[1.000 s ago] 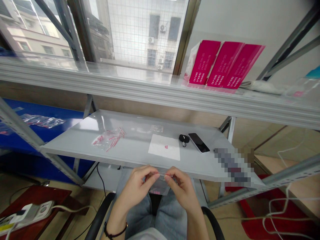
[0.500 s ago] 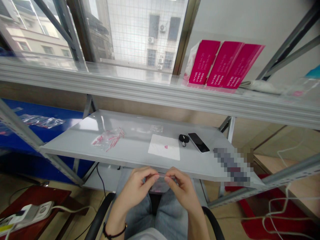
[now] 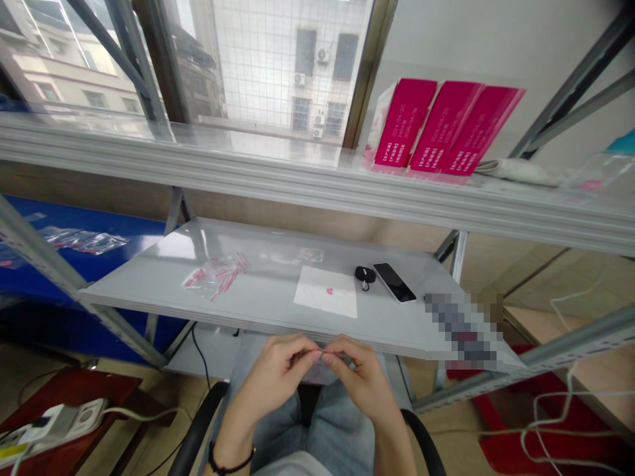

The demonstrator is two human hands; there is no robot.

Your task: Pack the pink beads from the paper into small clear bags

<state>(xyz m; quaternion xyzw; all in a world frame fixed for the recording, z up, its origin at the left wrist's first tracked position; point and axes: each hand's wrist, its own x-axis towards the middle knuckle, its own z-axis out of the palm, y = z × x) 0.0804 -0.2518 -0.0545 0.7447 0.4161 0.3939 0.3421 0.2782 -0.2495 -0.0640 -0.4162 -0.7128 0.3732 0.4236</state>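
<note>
Left hand (image 3: 278,373), right hand (image 3: 360,378) closer, fingers (image 3: 308,356) pinching clear bag (image 3: 317,371), long edge crosswise

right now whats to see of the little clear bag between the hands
A small clear plastic bag hangs from the fingers of the left hand and right hand, which pinch its top edge below the grey shelf, above the jeans. It looks thin, with pink showing low inside; contents too small to tell.

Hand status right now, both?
Left hand: closed, fingertips pinching a small clear plastic bag.
Right hand: closed, pinching the same bag.
</note>
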